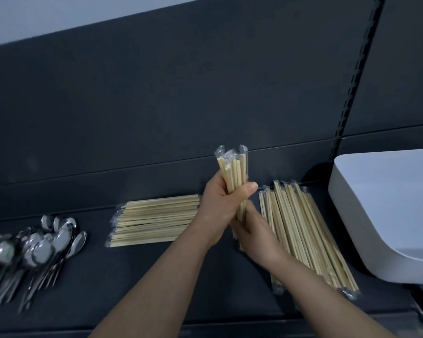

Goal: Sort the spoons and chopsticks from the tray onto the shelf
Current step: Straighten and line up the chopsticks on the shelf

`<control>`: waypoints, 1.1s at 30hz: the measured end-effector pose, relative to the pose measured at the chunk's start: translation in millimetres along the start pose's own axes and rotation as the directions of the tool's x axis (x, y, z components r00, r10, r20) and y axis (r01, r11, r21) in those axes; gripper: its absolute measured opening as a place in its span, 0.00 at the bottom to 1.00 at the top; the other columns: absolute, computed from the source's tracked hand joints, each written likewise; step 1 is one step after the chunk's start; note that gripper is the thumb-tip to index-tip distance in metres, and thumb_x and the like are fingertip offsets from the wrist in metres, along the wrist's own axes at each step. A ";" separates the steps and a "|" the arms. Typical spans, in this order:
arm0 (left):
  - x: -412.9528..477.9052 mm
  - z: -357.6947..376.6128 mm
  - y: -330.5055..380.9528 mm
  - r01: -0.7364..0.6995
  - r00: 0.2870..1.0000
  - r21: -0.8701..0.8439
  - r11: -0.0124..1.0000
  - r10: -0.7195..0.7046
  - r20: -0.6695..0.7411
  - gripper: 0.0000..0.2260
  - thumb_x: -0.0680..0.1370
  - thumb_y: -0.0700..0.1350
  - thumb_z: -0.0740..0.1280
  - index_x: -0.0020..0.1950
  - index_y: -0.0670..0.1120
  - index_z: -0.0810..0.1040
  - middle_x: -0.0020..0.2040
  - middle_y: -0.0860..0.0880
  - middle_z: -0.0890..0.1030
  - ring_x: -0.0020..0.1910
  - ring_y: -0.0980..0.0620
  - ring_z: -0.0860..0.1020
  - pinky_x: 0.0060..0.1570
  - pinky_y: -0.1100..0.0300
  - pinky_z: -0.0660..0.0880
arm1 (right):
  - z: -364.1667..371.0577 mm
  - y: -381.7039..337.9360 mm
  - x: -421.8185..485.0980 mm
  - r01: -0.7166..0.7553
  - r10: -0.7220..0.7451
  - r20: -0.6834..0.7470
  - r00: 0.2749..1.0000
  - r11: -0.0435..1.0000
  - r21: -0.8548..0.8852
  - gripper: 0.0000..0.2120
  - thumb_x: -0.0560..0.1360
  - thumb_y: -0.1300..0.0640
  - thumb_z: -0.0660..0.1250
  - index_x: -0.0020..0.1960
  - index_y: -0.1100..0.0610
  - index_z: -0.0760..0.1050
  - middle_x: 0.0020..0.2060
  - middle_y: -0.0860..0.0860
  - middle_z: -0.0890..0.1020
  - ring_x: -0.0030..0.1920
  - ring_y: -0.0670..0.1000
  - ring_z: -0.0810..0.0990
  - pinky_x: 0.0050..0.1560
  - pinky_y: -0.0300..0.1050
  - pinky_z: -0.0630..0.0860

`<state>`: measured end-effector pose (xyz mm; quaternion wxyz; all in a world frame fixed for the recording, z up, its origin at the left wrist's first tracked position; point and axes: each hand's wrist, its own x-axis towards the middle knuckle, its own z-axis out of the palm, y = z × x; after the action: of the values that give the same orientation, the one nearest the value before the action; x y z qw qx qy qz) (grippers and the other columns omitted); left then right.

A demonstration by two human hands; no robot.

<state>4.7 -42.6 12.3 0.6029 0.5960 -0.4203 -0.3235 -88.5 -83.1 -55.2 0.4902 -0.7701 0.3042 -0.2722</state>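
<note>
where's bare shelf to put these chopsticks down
Bare shelf between the spoons and the crosswise chopstick stack, and in front of that stack. Crowded on the right: the lengthwise pile sits close beside the white tray.

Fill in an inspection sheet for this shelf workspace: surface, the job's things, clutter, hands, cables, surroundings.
Surface: dark flat shelf, holding the sorted items.
Job's things: blurred pile of shiny metal spoons at left; plastic-wrapped pale wooden chopsticks in a crosswise stack at centre and a lengthwise stack at right; white rounded plastic tray far right, nothing seen in its visible part.
Clutter: nothing seen.
Hands: left hand grips the upper part of an upright wrapped chopstick bundle; right hand holds its lower end.
Cables: nothing seen.
Surroundings: dark back panel, slotted metal upright, pale wall above.
</note>
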 end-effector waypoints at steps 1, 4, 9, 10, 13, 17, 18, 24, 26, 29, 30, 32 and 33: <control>1.0 -0.6 0.5 -0.019 1.000 0.017 1.000 0.019 0.006 0.06 0.76 0.39 0.71 0.51 0.43 0.76 0.39 0.55 0.78 0.41 0.58 0.77 0.47 0.63 0.75 | -0.2 -0.6 0.3 0.003 -0.003 0.012 1.000 1.000 0.002 0.14 0.78 0.58 0.64 0.61 0.53 0.67 0.49 0.47 0.80 0.49 0.45 0.80 0.50 0.50 0.79; -0.3 -2.5 -0.9 -0.039 0.999 0.035 0.999 0.040 -0.011 0.06 0.78 0.39 0.68 0.53 0.40 0.75 0.40 0.51 0.81 0.45 0.54 0.80 0.54 0.56 0.77 | 0.4 1.9 -3.8 -0.005 0.011 0.070 0.997 0.997 -0.078 0.13 0.76 0.58 0.67 0.57 0.54 0.66 0.46 0.50 0.79 0.46 0.48 0.80 0.47 0.52 0.78; -2.0 -18.5 -5.6 0.011 0.993 -0.134 0.991 -0.027 -0.113 0.02 0.80 0.38 0.65 0.51 0.43 0.74 0.39 0.52 0.79 0.42 0.55 0.80 0.56 0.55 0.78 | 7.3 2.1 -4.3 0.094 -0.058 0.137 0.989 0.959 -0.267 0.09 0.79 0.57 0.62 0.51 0.53 0.60 0.36 0.48 0.72 0.34 0.48 0.72 0.31 0.41 0.66; -3.1 -26.5 -7.8 0.029 0.987 -0.210 0.977 -0.062 -0.151 0.02 0.79 0.38 0.65 0.52 0.43 0.74 0.40 0.50 0.79 0.41 0.55 0.80 0.55 0.55 0.79 | 10.7 0.8 -2.2 0.117 -0.070 0.154 0.986 0.941 -0.318 0.09 0.79 0.57 0.61 0.50 0.53 0.59 0.37 0.47 0.71 0.36 0.48 0.72 0.32 0.42 0.64; -14.6 -64.5 -21.1 0.115 0.929 -0.396 0.911 -0.240 -0.281 0.04 0.77 0.38 0.68 0.50 0.42 0.76 0.39 0.48 0.81 0.40 0.52 0.82 0.46 0.55 0.80 | 29.2 -3.7 3.0 0.156 -0.038 0.241 0.970 0.855 -0.494 0.08 0.79 0.58 0.60 0.50 0.52 0.59 0.44 0.49 0.71 0.46 0.53 0.73 0.42 0.45 0.64; -45.0 -146.3 -55.6 0.247 0.748 -0.473 0.846 -0.477 -0.462 0.16 0.73 0.37 0.73 0.59 0.38 0.75 0.47 0.44 0.82 0.46 0.48 0.82 0.50 0.53 0.79 | 68.8 -17.2 3.8 0.169 0.085 0.306 0.948 0.682 -0.712 0.14 0.79 0.60 0.58 0.64 0.53 0.64 0.58 0.51 0.73 0.60 0.54 0.71 0.51 0.49 0.63; -53.2 -165.1 -63.4 0.278 0.706 -0.466 0.840 -0.508 -0.494 0.20 0.73 0.36 0.73 0.63 0.38 0.72 0.52 0.42 0.81 0.49 0.47 0.81 0.53 0.52 0.78 | 80.7 -20.4 4.3 0.185 0.087 0.313 0.946 0.648 -0.739 0.18 0.78 0.60 0.59 0.66 0.52 0.63 0.60 0.51 0.72 0.61 0.54 0.70 0.53 0.49 0.63; -94.1 -234.6 -91.0 0.423 0.773 0.141 0.895 -0.275 -0.572 0.10 0.77 0.34 0.66 0.51 0.49 0.78 0.50 0.50 0.80 0.52 0.51 0.77 0.51 0.61 0.71 | 147.2 -35.1 10.6 0.262 0.057 0.355 0.933 0.569 -0.780 0.23 0.75 0.60 0.62 0.69 0.49 0.64 0.61 0.49 0.74 0.64 0.53 0.69 0.62 0.52 0.63; -98.6 -250.8 -101.2 0.404 0.847 0.371 0.836 -0.188 -0.498 0.12 0.77 0.35 0.65 0.48 0.53 0.79 0.51 0.50 0.80 0.52 0.51 0.78 0.53 0.59 0.74 | 157.8 -38.3 13.6 0.247 0.058 0.338 0.939 0.570 -0.784 0.23 0.76 0.55 0.63 0.70 0.47 0.63 0.63 0.48 0.73 0.65 0.52 0.68 0.62 0.52 0.63; -103.9 -265.3 -108.4 0.316 0.933 0.714 0.625 -0.067 -0.354 0.10 0.76 0.41 0.66 0.53 0.54 0.80 0.57 0.51 0.79 0.60 0.48 0.74 0.62 0.50 0.72 | 161.2 -40.2 12.7 0.187 0.083 0.294 0.952 0.602 -0.776 0.27 0.74 0.46 0.67 0.71 0.44 0.63 0.65 0.45 0.70 0.68 0.50 0.64 0.66 0.51 0.60; -105.7 -267.2 -110.3 0.254 0.958 0.798 0.547 -0.027 -0.286 0.11 0.77 0.46 0.66 0.59 0.53 0.79 0.61 0.51 0.78 0.63 0.48 0.71 0.65 0.49 0.69 | 161.2 -40.2 9.5 0.175 0.079 0.281 0.956 0.617 -0.768 0.28 0.73 0.44 0.68 0.71 0.43 0.63 0.66 0.44 0.69 0.69 0.49 0.63 0.68 0.50 0.58; -108.4 -267.1 -109.9 0.072 0.997 0.903 0.423 -0.021 -0.070 0.21 0.78 0.56 0.63 0.70 0.53 0.72 0.70 0.52 0.71 0.70 0.49 0.65 0.72 0.45 0.58 | 162.9 -37.8 0.5 0.154 0.062 0.250 0.966 0.639 -0.753 0.29 0.74 0.43 0.67 0.73 0.42 0.61 0.70 0.43 0.65 0.73 0.47 0.59 0.73 0.52 0.52; -109.3 -265.0 -108.0 -0.003 0.998 0.932 0.363 -0.057 0.025 0.24 0.79 0.58 0.61 0.74 0.53 0.67 0.74 0.53 0.66 0.74 0.50 0.60 0.75 0.43 0.51 | 164.5 -35.6 -4.5 0.142 0.060 0.234 0.970 0.644 -0.752 0.29 0.76 0.43 0.64 0.74 0.43 0.59 0.73 0.44 0.62 0.75 0.47 0.55 0.75 0.53 0.48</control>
<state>205.3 164.5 -91.0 0.1446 0.8302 -0.5355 -0.0555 33.7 29.1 -84.1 0.1461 -0.9382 0.3118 -0.0352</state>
